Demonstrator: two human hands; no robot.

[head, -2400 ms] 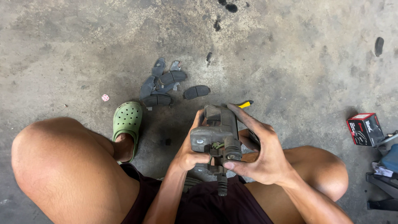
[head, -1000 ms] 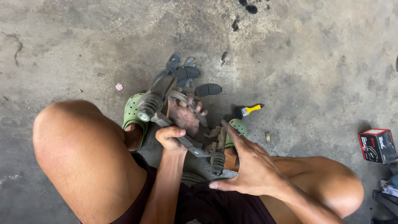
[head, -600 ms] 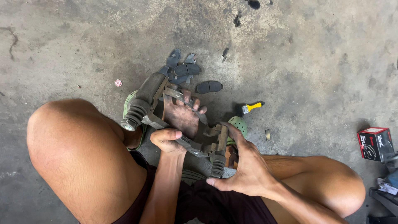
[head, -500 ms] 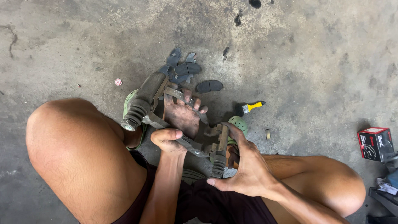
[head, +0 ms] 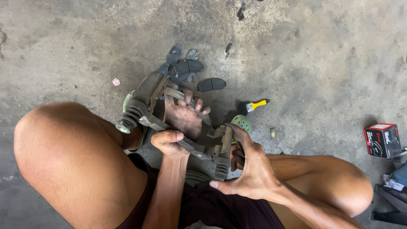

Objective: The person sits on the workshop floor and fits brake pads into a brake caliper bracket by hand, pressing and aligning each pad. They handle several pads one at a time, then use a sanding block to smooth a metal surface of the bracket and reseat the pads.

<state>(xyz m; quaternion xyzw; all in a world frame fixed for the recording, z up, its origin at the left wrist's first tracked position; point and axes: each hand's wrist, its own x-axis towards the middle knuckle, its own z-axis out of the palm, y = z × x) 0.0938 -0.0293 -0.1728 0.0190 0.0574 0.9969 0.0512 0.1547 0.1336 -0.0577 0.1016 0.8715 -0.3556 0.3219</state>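
a stained grey concrete floor (head: 322, 55) fills the view. the person squats over it, holding a grimy metal brake caliper bracket (head: 169, 123) between the knees. the left hand (head: 180, 125) is clenched on the bracket's middle bar, fingers wrapped through it. the right hand (head: 250, 169) grasps its end at five o'clock. loose brake pads (head: 188, 70) lie at twelve o'clock, a yellow-handled brush (head: 254, 105) at two o'clock, a red box (head: 381, 140) at three o'clock.

A stained concrete floor (head: 322, 55) is seen. Dark brake pads (head: 188, 68) are scattered at twelve o'clock, a yellow-handled brush (head: 255, 105) at two, and a red box (head: 381, 141) at three.
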